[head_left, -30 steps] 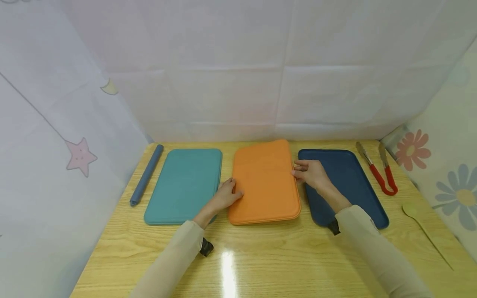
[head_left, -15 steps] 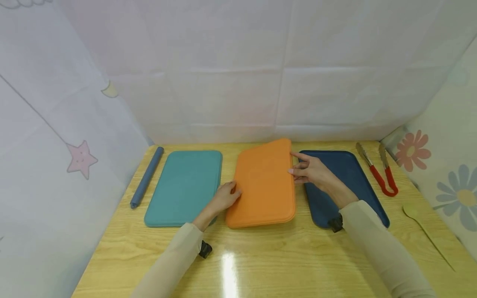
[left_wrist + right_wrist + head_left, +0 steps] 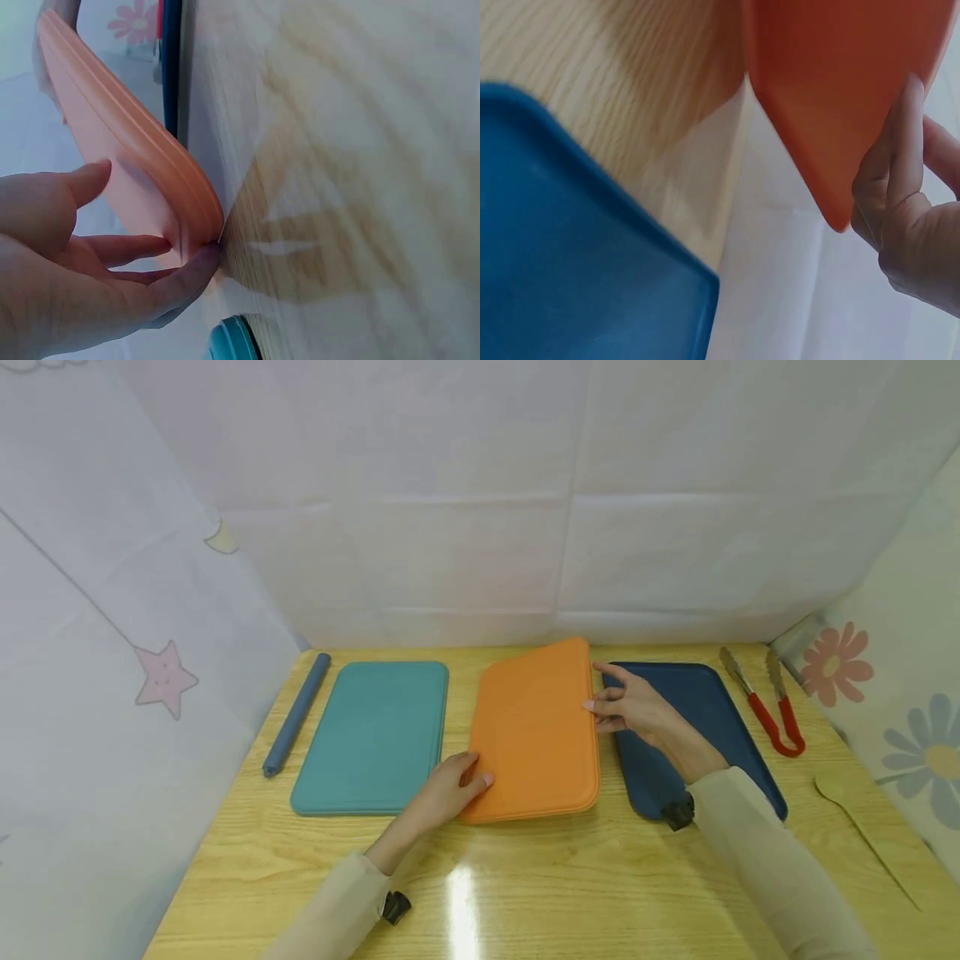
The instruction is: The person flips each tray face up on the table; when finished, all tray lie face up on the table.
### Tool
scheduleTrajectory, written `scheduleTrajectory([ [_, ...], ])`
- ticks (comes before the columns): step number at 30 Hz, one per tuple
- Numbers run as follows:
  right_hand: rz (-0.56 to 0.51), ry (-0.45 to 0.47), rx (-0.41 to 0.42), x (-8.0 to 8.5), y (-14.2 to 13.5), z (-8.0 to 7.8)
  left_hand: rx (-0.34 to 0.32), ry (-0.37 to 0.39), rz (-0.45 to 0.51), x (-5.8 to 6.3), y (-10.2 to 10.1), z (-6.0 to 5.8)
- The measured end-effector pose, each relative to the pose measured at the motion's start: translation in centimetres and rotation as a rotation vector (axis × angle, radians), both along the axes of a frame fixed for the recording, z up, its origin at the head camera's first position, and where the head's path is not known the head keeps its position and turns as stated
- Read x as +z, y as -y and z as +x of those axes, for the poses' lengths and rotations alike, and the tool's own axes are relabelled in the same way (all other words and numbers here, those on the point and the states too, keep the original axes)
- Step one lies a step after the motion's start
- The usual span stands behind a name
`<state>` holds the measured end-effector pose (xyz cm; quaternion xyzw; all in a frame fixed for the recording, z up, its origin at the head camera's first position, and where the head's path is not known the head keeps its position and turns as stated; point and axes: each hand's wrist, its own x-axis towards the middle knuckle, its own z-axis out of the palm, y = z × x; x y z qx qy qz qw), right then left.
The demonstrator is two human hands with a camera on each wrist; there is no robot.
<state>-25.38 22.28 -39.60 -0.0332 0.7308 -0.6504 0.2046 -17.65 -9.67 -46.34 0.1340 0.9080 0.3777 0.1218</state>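
An orange tray (image 3: 536,731) is tilted in the middle of the table, its right side raised and its left edge low. My right hand (image 3: 633,710) pinches its right edge, thumb on the upper face and fingers underneath; the tray's hollow underside (image 3: 840,90) shows in the right wrist view. At the tray's near left edge, my left hand (image 3: 447,789) holds on with the thumb over the face and the fingertips (image 3: 202,259) at the rim by the tabletop. A teal tray (image 3: 375,735) lies left of it, and a navy tray (image 3: 675,693) lies under my right forearm.
A blue rolled-up cylinder (image 3: 296,714) lies at the table's left edge. Tongs with red handles (image 3: 776,727) and a long-handled gold spoon (image 3: 862,831) lie on the right. A cloth backdrop (image 3: 480,543) rises behind the wooden table (image 3: 570,893).
The orange tray's right side has risen and the tray tilts more steeply. My left hand has slid toward the near left corner. The right hand's index finger has straightened along the edge.
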Motion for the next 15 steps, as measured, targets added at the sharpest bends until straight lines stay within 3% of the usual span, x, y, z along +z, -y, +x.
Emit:
scheduleTrajectory([
  [6, -0.032, -0.007, -0.020, 0.9, 0.3, 0.3, -0.032, 0.077, -0.005, 0.5, -0.5, 2.2],
  [10, -0.053, -0.021, -0.026, 1.4, 0.5, 0.5, -0.042, 0.043, -0.040, 0.7, -1.2, 2.9],
  [15, -0.088, -0.017, -0.022, 2.4, 0.5, 0.8, -0.068, 0.011, -0.018, 1.5, -1.9, 3.5],
])
